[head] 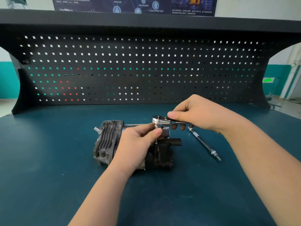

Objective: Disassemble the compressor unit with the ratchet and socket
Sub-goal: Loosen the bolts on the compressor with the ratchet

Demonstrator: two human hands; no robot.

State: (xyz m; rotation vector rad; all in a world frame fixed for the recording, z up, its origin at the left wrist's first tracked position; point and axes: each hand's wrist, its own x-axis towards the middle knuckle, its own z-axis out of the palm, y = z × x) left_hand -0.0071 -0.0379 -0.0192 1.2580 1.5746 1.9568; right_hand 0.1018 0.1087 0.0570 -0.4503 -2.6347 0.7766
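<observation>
Dark teal workbench (48,160) backed by black pegboard (130,70); finned compressor unit (107,141) at centre. Right hand (198,115) grips ratchet (164,121); left hand (138,144) pinches beneath its head, hiding the socket. Extension bar (203,144) lies just right.

I see a dark teal worktop (48,160) backed by a black pegboard (130,70) with square holes, under a black shelf (146,20). Behind it: white wall with a teal lower band (8,79), a dark poster (135,4), and a green sign (268,79) at right.
</observation>
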